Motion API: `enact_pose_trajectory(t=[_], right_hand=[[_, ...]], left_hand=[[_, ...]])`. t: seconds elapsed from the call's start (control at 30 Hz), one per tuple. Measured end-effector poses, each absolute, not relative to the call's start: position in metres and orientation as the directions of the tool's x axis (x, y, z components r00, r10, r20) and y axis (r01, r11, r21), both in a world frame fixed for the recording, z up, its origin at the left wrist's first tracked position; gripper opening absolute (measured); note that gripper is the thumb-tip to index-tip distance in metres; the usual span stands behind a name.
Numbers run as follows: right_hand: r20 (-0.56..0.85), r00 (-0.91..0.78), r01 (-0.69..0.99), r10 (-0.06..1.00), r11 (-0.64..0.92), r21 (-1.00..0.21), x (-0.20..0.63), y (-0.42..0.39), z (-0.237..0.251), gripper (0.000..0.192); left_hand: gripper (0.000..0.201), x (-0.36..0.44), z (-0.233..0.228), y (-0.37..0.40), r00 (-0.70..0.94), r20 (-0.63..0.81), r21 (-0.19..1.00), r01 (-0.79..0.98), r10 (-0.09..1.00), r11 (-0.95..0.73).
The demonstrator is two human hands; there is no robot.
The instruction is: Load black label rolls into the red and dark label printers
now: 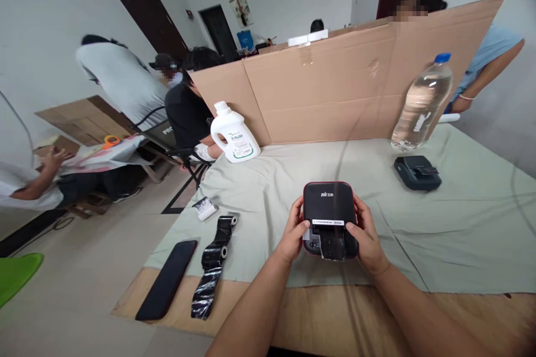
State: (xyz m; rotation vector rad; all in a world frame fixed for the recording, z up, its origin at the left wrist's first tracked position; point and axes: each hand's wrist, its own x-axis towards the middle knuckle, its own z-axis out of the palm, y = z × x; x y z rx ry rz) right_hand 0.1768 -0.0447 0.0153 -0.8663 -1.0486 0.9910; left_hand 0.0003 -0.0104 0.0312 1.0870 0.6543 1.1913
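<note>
A black label printer [329, 203] with rounded corners and a red edge is held between my hands, low over the cloth. My left hand [294, 237] grips its left side, thumb on the front edge. On the opposite side, my right hand [368, 240] wraps round it with the thumb by the white warning strip. From the front slot hangs a short piece of black film [333, 246]. Left of my hands lies a length of shiny black ribbon [211, 268] with two small rolls. A small white roll [205, 208] with a dark printed part rests behind it.
A long black case [167, 281] lies at the table's left edge. Behind stand a white detergent bottle [237, 136], a cardboard screen [318, 89] and a large water bottle [422, 103]. Another black device [417, 173] sits at right. Several people are beyond the table.
</note>
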Motion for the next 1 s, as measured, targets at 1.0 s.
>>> enact_pose_trajectory(t=[1.0], right_hand=[[0.162,0.196,-0.168,0.967,0.196,-0.966,0.184,-0.032,-0.001,0.055]], left_hand=[[0.048,0.004,0.035,0.013,0.149,-0.126,0.837,-0.514,0.981,0.186]])
